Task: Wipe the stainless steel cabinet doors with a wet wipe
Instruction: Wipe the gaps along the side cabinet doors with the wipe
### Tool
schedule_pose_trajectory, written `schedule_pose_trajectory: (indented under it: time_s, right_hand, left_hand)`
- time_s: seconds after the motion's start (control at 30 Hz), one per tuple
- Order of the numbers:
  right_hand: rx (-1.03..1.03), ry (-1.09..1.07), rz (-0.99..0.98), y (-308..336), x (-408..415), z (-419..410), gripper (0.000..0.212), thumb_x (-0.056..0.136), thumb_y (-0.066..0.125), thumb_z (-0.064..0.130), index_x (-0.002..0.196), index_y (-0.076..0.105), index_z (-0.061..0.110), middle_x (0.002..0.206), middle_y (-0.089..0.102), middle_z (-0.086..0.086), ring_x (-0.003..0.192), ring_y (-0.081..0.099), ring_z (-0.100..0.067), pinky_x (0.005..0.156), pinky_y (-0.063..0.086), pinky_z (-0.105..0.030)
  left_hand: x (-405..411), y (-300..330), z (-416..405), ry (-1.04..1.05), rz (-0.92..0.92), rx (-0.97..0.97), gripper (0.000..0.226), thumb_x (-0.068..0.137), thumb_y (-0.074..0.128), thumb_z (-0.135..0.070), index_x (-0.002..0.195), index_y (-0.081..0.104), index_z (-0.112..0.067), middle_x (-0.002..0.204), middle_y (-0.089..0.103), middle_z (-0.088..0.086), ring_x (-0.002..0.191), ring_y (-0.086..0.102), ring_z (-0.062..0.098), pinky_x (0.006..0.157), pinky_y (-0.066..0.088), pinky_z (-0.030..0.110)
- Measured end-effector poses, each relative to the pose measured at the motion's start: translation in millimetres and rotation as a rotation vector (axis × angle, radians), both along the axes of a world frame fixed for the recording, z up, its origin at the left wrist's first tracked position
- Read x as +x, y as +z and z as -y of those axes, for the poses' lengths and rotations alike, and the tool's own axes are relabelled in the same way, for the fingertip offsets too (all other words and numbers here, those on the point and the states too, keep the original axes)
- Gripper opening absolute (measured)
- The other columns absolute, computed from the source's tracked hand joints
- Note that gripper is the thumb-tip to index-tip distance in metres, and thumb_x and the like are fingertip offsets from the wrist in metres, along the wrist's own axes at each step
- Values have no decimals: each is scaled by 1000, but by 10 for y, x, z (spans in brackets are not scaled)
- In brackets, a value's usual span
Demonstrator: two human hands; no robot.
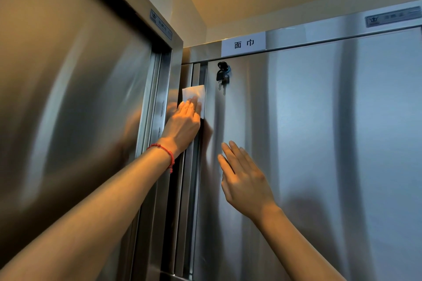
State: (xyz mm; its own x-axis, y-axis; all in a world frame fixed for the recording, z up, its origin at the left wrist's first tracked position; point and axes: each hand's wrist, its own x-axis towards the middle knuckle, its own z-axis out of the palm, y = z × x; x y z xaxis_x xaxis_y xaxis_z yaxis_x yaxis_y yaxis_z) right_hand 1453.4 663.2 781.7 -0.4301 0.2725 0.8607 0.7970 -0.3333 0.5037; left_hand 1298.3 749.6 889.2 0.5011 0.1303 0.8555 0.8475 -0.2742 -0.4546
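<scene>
Brushed steel cabinet door (319,143), flat left hand (182,123) on white wet wipe (194,93)

Two stainless steel cabinets meet at a corner. The right-hand cabinet door (319,143) is brushed steel, upright. A lock with a hanging key (222,75) sits near its upper left edge. A white label (243,44) with two printed characters is fixed to the rail above. A white wet wipe (194,94) lies flat against the door's left edge strip. The left-hand cabinet door (68,98) carries blurred reflections; a maker's plate (161,25) sits on its top rail.
</scene>
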Motion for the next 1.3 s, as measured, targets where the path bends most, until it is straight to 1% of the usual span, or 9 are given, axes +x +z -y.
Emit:
schedule_pose_trajectory:
  time_s: [0.2,0.37,0.53,0.63,0.73,0.97,1.03,1.13,1.3]
  right_hand:
    - [-2,0,-7,-3,0,2,48,89,37,27,122,63,4,133,56,-18,128,48,-34,106,38,-44]
    - [23,-10,21,-5,26,-6,46,80,65,23,122,63,3,132,56,-18,128,48,-34,106,37,-44]
    - [23,3,6,-3,6,-3,46,89,40,26,121,64,4,132,56,-17,128,49,-33,106,35,-44]
    - [32,3,18,0,11,-7,43,85,50,25,120,65,4,131,57,-18,126,50,-34,106,34,-44]
    - [32,3,18,-6,21,-11,46,81,57,26,121,64,4,132,56,-18,127,49,-34,106,34,-45]
    - [20,17,11,-1,21,-17,44,87,48,26,122,64,4,133,56,-18,128,48,-34,106,36,-45]
    - [14,17,9,-3,20,-16,45,88,42,26,122,64,4,132,56,-18,127,49,-34,106,37,-45]
    - [16,18,8,-3,20,-18,45,83,52,24,121,64,4,132,56,-18,128,49,-33,106,37,-45]
    - [16,7,11,-3,22,-9,45,85,50,25,122,63,4,133,55,-18,128,48,-34,107,35,-45]
  left_hand:
    - [-5,146,24,-25,19,-18,48,101,22,-3,146,9,6,153,3,29,144,9,32,116,4,37]
    - [-4,148,30,-35,24,-33,49,101,22,-2,147,7,6,154,3,28,144,8,32,116,3,36]
    - [2,43,12,-30,16,-29,49,100,25,-1,147,10,5,154,4,27,145,7,32,116,1,35]
    - [-5,84,6,-19,14,-12,50,101,23,-2,147,4,6,154,3,27,144,8,31,116,2,36]
    - [6,127,43,-15,18,-11,47,101,24,-4,146,13,6,153,6,28,144,10,31,116,3,35]
    - [-10,42,-9,-14,6,-10,51,101,23,-2,147,4,5,154,1,26,145,7,31,116,3,36]
    - [-17,68,-4,-15,7,-2,50,101,24,-2,148,7,4,154,4,26,145,9,31,117,5,37]
    - [-4,142,17,-10,17,-5,49,101,25,-3,147,12,5,154,6,26,144,10,31,117,5,37]
    - [26,83,15,-15,43,-14,48,100,30,-3,146,20,4,154,6,26,144,9,32,116,4,36]
